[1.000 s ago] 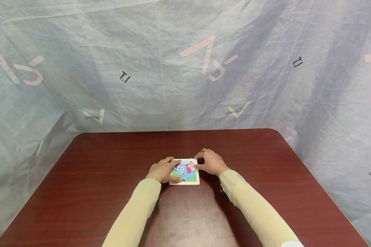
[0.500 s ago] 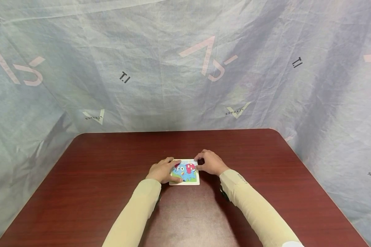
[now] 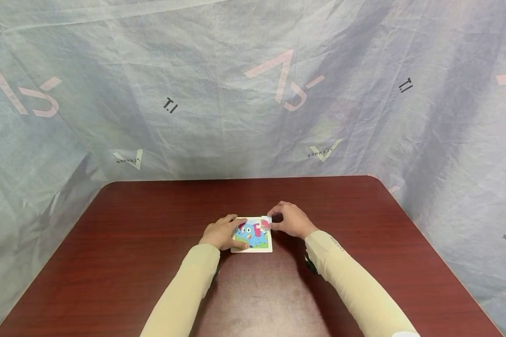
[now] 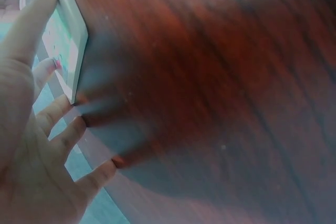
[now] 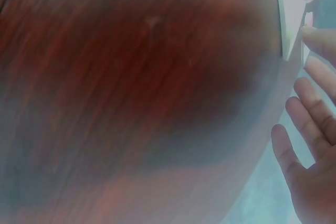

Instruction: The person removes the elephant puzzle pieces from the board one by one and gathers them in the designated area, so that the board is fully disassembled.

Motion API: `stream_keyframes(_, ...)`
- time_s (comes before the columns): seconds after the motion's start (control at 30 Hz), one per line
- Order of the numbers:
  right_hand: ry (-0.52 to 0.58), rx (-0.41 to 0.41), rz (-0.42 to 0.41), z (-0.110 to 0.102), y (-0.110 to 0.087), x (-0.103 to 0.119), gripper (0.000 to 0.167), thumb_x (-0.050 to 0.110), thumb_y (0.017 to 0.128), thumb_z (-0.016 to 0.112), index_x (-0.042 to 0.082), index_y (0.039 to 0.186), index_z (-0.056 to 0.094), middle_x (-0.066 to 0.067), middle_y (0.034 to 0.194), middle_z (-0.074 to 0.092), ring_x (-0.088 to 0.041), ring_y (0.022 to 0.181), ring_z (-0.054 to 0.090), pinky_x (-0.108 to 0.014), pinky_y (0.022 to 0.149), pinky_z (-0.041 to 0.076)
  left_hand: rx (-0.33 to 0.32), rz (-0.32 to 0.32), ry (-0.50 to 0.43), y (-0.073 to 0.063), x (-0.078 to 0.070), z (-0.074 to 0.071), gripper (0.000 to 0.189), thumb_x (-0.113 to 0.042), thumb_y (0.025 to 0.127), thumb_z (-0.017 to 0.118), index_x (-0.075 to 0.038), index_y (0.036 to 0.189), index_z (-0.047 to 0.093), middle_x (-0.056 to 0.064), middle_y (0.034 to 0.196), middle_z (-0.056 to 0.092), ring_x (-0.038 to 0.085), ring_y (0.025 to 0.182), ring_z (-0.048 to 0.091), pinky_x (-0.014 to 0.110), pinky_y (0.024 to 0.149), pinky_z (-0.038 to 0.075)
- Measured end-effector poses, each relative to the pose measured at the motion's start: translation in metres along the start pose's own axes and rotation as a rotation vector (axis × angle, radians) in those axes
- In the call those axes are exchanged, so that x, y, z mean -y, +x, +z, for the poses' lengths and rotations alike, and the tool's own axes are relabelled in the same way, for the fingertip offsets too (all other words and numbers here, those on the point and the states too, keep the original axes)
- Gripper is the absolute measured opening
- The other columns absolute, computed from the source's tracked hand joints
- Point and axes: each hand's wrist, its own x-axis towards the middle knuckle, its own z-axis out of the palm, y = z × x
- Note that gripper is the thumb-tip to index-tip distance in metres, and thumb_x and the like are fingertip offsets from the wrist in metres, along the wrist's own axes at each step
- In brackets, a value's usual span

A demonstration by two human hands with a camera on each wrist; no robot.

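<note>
A small square puzzle (image 3: 253,238) with a white border and a blue elephant picture lies on the table in the head view. My left hand (image 3: 220,233) rests on its left side, thumb and index finger pressing on the picture. The left wrist view shows that thumb (image 4: 32,24) on the board (image 4: 80,40) and the other fingers touching the tabletop beside it. My right hand (image 3: 294,221) pinches a pink and pale puzzle piece (image 3: 266,223) between thumb and index finger, over the upper right corner. In the right wrist view, the piece (image 5: 308,20) shows edge-on above the board.
The dark red wooden table (image 3: 152,210) stretches out on all sides of the puzzle. A grey printed cloth (image 3: 219,131) hangs behind it and along both sides.
My right hand has shifted slightly right and up with the piece, which now juts toward the board's corner. Half a second ago it lay more in line with the picture. My left hand stays put.
</note>
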Motion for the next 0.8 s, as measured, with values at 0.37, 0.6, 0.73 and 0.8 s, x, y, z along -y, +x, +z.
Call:
stream_keyframes(0.37, -0.02, 0.003, 0.019, -0.016, -0.009, -0.018, 0.025, 0.019, 0.087, 0.083, 0.012, 0.109, 0.077, -0.003, 0.111, 0.067, -0.027, 0.105, 0.063, -0.047, 0.092, 0.051, -0.006, 0.008, -0.002, -0.002, 0.001, -0.001, 0.08, -0.045, 0.085, 0.082, -0.021, 0.153, 0.048, 0.013, 0.158, 0.04, 0.036, 0.143, 0.04, 0.062, 0.108, 0.037)
stream_keyframes(0.6, -0.027, 0.005, 0.018, -0.02, -0.016, -0.029, 0.024, 0.017, 0.087, 0.082, 0.01, 0.109, 0.077, -0.005, 0.111, 0.067, -0.03, 0.109, 0.063, -0.049, 0.095, 0.05, -0.012, 0.01, -0.002, -0.002, 0.001, -0.001, 0.08, -0.044, 0.084, 0.083, -0.02, 0.152, 0.049, 0.013, 0.157, 0.041, 0.036, 0.142, 0.041, 0.062, 0.107, 0.038)
stream_keyframes(0.73, -0.022, 0.012, 0.03, -0.021, -0.018, -0.034, 0.023, 0.016, 0.087, 0.082, 0.01, 0.109, 0.077, -0.006, 0.112, 0.067, -0.031, 0.109, 0.063, -0.049, 0.095, 0.05, -0.012, 0.01, -0.005, -0.002, 0.0, -0.001, 0.08, -0.043, 0.084, 0.083, -0.02, 0.152, 0.049, 0.014, 0.157, 0.041, 0.036, 0.142, 0.041, 0.062, 0.106, 0.038)
stream_keyframes(0.8, -0.026, 0.012, 0.029, -0.022, -0.019, -0.037, 0.023, 0.016, 0.087, 0.082, 0.01, 0.109, 0.077, -0.006, 0.112, 0.067, -0.031, 0.107, 0.063, -0.049, 0.094, 0.05, -0.012, 0.009, -0.007, -0.002, 0.0, -0.001, 0.08, -0.043, 0.084, 0.084, -0.02, 0.152, 0.049, 0.014, 0.157, 0.041, 0.036, 0.141, 0.042, 0.062, 0.106, 0.039)
